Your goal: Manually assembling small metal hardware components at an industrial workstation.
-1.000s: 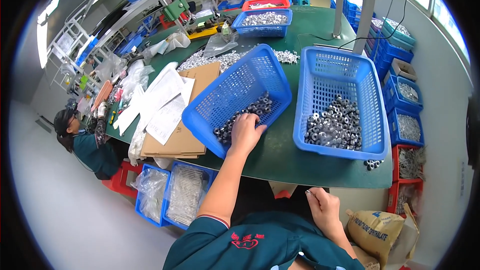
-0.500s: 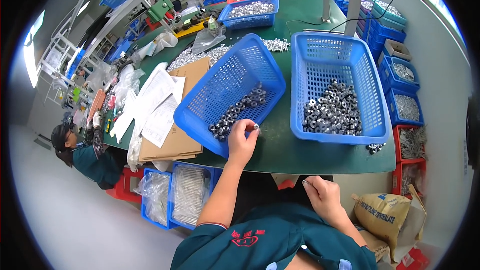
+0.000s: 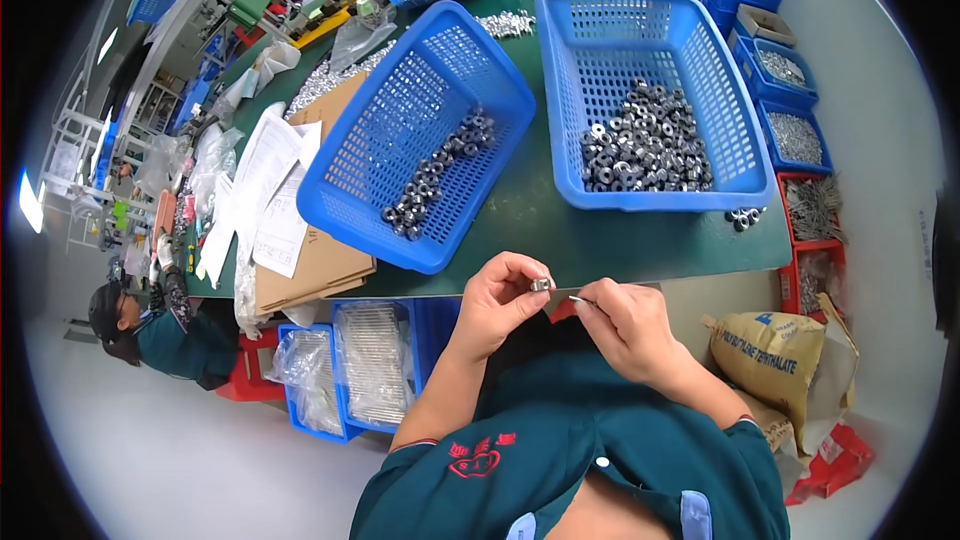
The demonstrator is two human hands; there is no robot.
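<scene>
- Two hands face each other at the near edge of the table (image 3: 620, 250), both elbows bent, forearms slanting inward from either side of the torso.
- Left hand (image 3: 493, 310): just before the table's near edge, fingers curled, thumb on the body side and forefinger on the far side, pinching a metal nut (image 3: 541, 285).
- Right hand (image 3: 630, 328): also just before the table's near edge, back upward, fingers folded under, thumb and forefinger gripping a slim pin (image 3: 578, 299). The pin's tip points toward the nut, near but apart; its full shape is too small to make out.
- Left basket (image 3: 400, 252): askew near the middle of the table's near edge, with a band of nuts inside.
- Right basket (image 3: 660, 202): on the table's right part, holding a larger heap.
- Loose nuts (image 3: 743, 219): at the table's near right corner.
- Cardboard (image 3: 305, 280): on the table's left part.
</scene>
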